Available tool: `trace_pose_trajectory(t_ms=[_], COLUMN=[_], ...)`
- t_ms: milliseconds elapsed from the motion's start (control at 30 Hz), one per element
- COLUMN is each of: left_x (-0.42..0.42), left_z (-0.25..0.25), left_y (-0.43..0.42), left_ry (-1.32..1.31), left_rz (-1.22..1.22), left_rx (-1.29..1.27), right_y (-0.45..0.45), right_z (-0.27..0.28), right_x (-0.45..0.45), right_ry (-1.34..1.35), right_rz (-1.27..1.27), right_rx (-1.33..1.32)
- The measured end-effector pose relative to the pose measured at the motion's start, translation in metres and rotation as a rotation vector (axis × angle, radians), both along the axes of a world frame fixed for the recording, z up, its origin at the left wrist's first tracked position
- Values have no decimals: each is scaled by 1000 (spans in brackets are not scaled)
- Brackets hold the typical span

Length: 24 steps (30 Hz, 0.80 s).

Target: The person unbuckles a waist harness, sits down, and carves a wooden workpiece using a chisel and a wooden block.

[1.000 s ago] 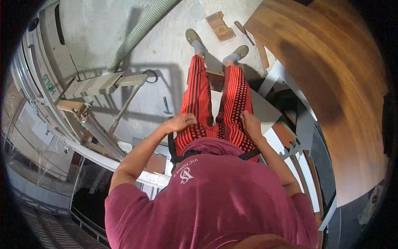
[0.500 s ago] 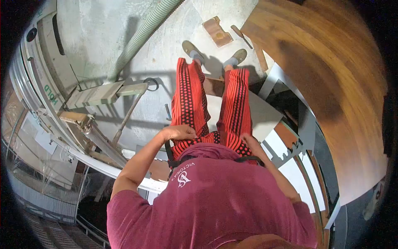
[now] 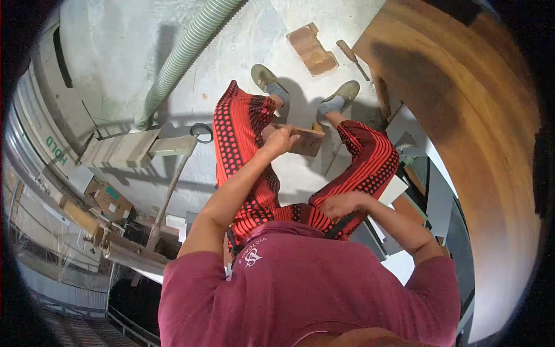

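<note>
My left hand (image 3: 281, 140) reaches down between my knees, its fingers closed on the edge of a brown wooden board (image 3: 306, 144). Part of that board is hidden behind the hand and my left trouser leg. Against my right thigh, my right hand (image 3: 342, 205) is curled on the red and black patterned trousers (image 3: 370, 159), seemingly gripping the cloth. Both knees are bent and spread apart. Ahead of my feet lie a notched brown wooden piece (image 3: 312, 49) and a chisel-like tool with a wooden handle (image 3: 351, 58).
A large curved wooden panel (image 3: 457, 115) fills the right side. At left stand a machine frame marked HOLD (image 3: 56, 149) and a metal arm (image 3: 124, 149). A ribbed hose (image 3: 188, 58) crosses the floor. A cardboard box (image 3: 108, 199) sits lower left, and panel offcuts (image 3: 442, 194) lean at right.
My knees have bent and spread, and my body is lower. The left hand has left the trouser waist and reached forward to the board. My right hand has stayed by the thigh.
</note>
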<state>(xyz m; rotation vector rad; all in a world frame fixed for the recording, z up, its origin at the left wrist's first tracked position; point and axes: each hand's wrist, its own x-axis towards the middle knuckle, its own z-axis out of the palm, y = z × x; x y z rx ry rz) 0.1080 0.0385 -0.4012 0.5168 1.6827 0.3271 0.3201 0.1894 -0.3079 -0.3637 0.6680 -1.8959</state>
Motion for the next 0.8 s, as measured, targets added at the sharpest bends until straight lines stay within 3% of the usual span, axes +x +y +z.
trace_pose_trajectory(t_ms=[33, 67, 133, 167, 200, 300, 400, 467, 500, 567, 700, 800], left_x=[3, 6, 14, 14, 9, -23, -47, -63, -68, -75, -101, -119], left_z=[-25, -39, -61, -68, -71, -91, -112, -114, -120, -134, -155, -171], left_y=[-7, -7, 1, 7, 17, 53, 75, 87, 88, 91, 103, 113], left_ry=[72, 64, 187, 170, 158, 95, 225, 290, 287, 288, 254, 379], left_rz=[-104, -104, -185, -155, -158, -158, -168, 43, 32, 13, 104, 124], left_rx=[57, 50, -8, 22, 12, -63, 37, 68, 63, 112, 80, 146], right_y=[12, 42, 56, 56, 68, 105, 129, 141, 146, 159, 181, 193], right_z=[-13, -11, -81, -106, -119, -157, -168, -168, -161, -141, -138, -132], right_x=[-26, -73, -95, -108, -126, -147, -148, -149, -156, -176, -180, -185], right_ry=[-74, -464, -237, -32, -322, -420, -441, -194, -206, 249, 147, 390], right_rz=[-165, -46, -500, -960, -1076, -1076, -999, -662, -667, -661, -820, -756], right_rx=[-218, 61, 732, 1155, 1272, 1227, 1151, 1491, 1485, 1522, 1503, 1674])
